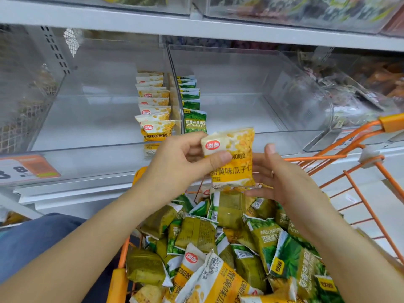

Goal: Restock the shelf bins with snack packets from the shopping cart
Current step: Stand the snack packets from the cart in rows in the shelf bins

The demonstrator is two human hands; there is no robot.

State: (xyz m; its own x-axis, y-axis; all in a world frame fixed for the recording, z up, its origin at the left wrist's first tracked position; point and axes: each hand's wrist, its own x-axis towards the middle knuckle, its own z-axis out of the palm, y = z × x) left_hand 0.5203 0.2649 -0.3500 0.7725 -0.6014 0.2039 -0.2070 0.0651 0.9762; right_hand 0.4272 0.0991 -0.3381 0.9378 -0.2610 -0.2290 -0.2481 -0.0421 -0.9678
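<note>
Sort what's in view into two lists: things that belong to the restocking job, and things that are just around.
Part of the job:
- yellow packet, pinched by the left hand, right hand open behind it
- yellow row in the left bin
- green row in the right bin
- orange cart of packets

Just around:
- price tag
- upper shelf bins
- neighbouring bin at right
</note>
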